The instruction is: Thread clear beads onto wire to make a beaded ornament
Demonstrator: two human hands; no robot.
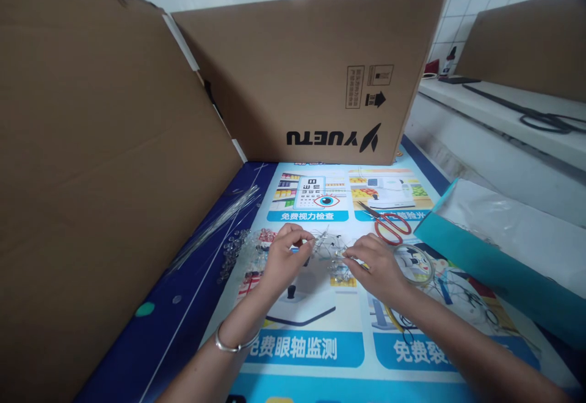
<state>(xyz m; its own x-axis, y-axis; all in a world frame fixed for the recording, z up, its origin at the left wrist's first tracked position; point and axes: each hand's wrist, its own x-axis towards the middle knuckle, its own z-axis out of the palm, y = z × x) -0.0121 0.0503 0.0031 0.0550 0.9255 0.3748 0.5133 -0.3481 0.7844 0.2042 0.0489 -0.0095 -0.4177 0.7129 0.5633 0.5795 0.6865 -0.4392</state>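
Observation:
My left hand (287, 257), with a silver bangle on its wrist, pinches thumb and forefinger together on what looks like thin wire. Facing it, my right hand (376, 267) also pinches the fine wire (327, 245) at the fingertips. The strands and small clear pieces between the hands are too fine to tell apart. Just below the right fingertips lies a small cluster of clear beads (339, 273). More clear beads (232, 249) are spread left of my left hand. Red-handled scissors (389, 226) lie beyond my right hand, and a wire coil (414, 264) sits beside it.
A bundle of thin straight strands (220, 223) lies at the left. Cardboard panels (256, 79) stand at the left and back. A teal box (494, 250) with clear plastic inside stands at the right. Dark loose cords (471, 296) lie near my right forearm on the printed table cover (302, 375).

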